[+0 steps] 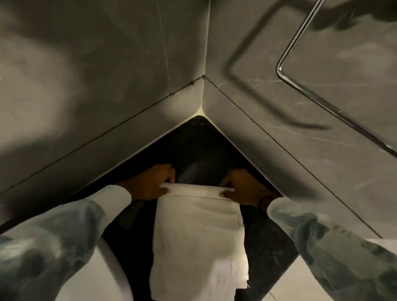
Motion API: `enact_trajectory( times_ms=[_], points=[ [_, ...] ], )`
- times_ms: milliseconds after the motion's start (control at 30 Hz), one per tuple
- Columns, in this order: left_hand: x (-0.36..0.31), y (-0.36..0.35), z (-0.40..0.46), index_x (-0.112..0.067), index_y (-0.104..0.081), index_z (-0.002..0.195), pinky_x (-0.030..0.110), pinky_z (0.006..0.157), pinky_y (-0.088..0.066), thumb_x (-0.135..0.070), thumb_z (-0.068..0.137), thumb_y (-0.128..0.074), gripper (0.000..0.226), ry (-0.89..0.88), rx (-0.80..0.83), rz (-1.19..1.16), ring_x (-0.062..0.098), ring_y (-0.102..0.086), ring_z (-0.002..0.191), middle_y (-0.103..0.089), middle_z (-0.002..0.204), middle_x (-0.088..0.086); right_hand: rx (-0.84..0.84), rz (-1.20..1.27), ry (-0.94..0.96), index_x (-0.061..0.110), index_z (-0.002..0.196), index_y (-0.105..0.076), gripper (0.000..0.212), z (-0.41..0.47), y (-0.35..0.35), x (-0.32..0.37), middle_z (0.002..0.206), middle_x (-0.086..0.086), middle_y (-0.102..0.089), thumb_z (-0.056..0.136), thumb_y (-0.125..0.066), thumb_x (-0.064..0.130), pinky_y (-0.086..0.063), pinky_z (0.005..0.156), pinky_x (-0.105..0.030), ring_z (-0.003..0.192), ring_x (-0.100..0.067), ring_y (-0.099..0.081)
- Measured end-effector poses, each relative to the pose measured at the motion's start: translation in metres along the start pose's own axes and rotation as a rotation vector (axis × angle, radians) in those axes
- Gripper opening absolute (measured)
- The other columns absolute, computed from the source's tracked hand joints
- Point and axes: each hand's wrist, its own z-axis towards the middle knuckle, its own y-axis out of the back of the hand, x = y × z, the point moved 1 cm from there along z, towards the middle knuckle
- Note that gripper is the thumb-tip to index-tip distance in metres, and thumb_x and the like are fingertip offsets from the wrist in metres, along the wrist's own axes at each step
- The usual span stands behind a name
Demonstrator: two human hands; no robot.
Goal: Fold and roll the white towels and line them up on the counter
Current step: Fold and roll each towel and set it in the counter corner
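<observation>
Towel (pixel 197 243) spread lengthwise on the dark worktop (pixel 268 241) in the wall corner, near end hanging over the front edge; far end turned into a thin roll; left hand (pixel 151 182) and right hand (pixel 243 190) reaching forward from patterned sleeves (pixel 343 254), palms down, one at each end of that roll; fingers (pixel 165 191) closed on it, thumbs beneath the near side; white basin (pixel 105 282) at lower left.

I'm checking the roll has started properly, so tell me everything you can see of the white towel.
The towel is white, soft terry-like cloth, folded into a long strip with layered edges showing at its right side. It lies flat on the dark counter, pointing into the wall corner. Its far end is curled into a small roll, pinched by the left hand and right hand.
</observation>
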Motion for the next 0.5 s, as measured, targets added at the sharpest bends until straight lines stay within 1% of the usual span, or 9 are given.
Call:
enact_trajectory(
  times_ms=[67, 133, 167, 233, 300, 367, 433, 467, 500],
  points=[
    [-0.004, -0.007, -0.005, -0.013, -0.054, 0.093, 0.028, 0.083, -0.042, -0.013, 0.083, -0.064, 0.014, -0.077, -0.054, 0.046, 0.014, -0.05, 0.094, -0.049, 0.102, -0.001, -0.038, -0.09, 0.079, 0.015, 0.117, -0.064, 0.034, -0.009, -0.009, 0.005, 0.128, -0.009, -0.056, 0.09, -0.065, 0.035, -0.043, 0.1, -0.037, 0.117, -0.027, -0.054],
    [-0.001, -0.02, -0.011, -0.007, -0.057, 0.106, 0.033, 0.096, -0.044, -0.011, 0.084, -0.06, 0.022, -0.096, -0.087, 0.087, 0.024, -0.052, 0.107, -0.054, 0.116, 0.01, -0.105, -0.245, 0.182, 0.008, 0.12, -0.059, 0.035, -0.018, -0.018, 0.009, 0.133, -0.017, -0.052, 0.092, -0.061, 0.028, -0.042, 0.103, -0.043, 0.12, -0.035, -0.05],
    [-0.001, -0.024, -0.013, -0.005, -0.057, 0.113, 0.037, 0.101, -0.043, -0.012, 0.086, -0.056, 0.028, -0.112, -0.098, 0.146, 0.029, -0.053, 0.113, -0.055, 0.122, 0.015, -0.158, -0.331, 0.253, 0.005, 0.117, -0.059, 0.033, -0.021, -0.024, 0.009, 0.13, -0.02, -0.053, 0.091, -0.063, 0.024, -0.046, 0.098, -0.046, 0.115, -0.04, -0.053],
    [-0.01, -0.025, -0.017, 0.0, -0.055, 0.117, 0.042, 0.102, -0.041, -0.011, 0.092, -0.044, 0.03, -0.134, -0.1, 0.189, 0.036, -0.052, 0.114, -0.056, 0.123, 0.022, -0.226, -0.408, 0.354, 0.003, 0.107, -0.059, 0.029, -0.027, -0.034, 0.006, 0.116, -0.021, -0.057, 0.083, -0.069, 0.016, -0.053, 0.083, -0.045, 0.099, -0.04, -0.058],
    [-0.022, -0.024, -0.021, 0.003, -0.051, 0.118, 0.046, 0.101, -0.036, -0.011, 0.099, -0.038, 0.027, -0.17, -0.086, 0.268, 0.036, -0.044, 0.116, -0.052, 0.124, 0.023, -0.298, -0.38, 0.383, 0.006, 0.104, -0.057, 0.027, -0.034, -0.042, 0.005, 0.111, -0.017, -0.056, 0.08, -0.071, 0.011, -0.053, 0.079, -0.041, 0.095, -0.036, -0.056],
    [-0.028, -0.025, -0.034, 0.0, -0.051, 0.117, 0.046, 0.1, -0.035, -0.016, 0.101, -0.036, 0.028, -0.206, -0.084, 0.258, 0.033, -0.043, 0.115, -0.051, 0.125, 0.021, -0.333, -0.307, 0.369, 0.008, 0.1, -0.058, 0.022, -0.042, -0.048, 0.011, 0.11, -0.014, -0.054, 0.08, -0.069, 0.01, -0.053, 0.079, -0.041, 0.097, -0.033, -0.054],
    [-0.026, -0.023, -0.043, -0.005, -0.057, 0.114, 0.041, 0.099, -0.041, -0.022, 0.099, -0.04, 0.028, -0.15, -0.058, 0.207, 0.028, -0.05, 0.112, -0.053, 0.123, 0.015, -0.327, -0.222, 0.342, 0.01, 0.092, -0.062, 0.01, -0.051, -0.047, 0.016, 0.105, -0.011, -0.054, 0.084, -0.066, 0.014, -0.051, 0.076, -0.039, 0.093, -0.029, -0.052],
    [-0.024, -0.021, -0.045, -0.007, -0.061, 0.109, 0.037, 0.098, -0.045, -0.022, 0.097, -0.046, 0.025, -0.096, -0.043, 0.137, 0.026, -0.054, 0.108, -0.055, 0.12, 0.013, -0.309, -0.155, 0.323, 0.011, 0.09, -0.064, 0.009, -0.054, -0.045, 0.019, 0.102, -0.01, -0.056, 0.087, -0.064, 0.02, -0.049, 0.076, -0.037, 0.091, -0.026, -0.053],
    [-0.022, -0.019, -0.043, -0.007, -0.064, 0.104, 0.036, 0.095, -0.048, -0.021, 0.094, -0.051, 0.021, -0.042, -0.037, 0.074, 0.025, -0.057, 0.104, -0.057, 0.116, 0.012, -0.271, -0.077, 0.275, 0.011, 0.087, -0.067, 0.016, -0.056, -0.042, 0.021, 0.098, -0.009, -0.059, 0.09, -0.062, 0.026, -0.049, 0.076, -0.037, 0.088, -0.024, -0.055]
  ],
)
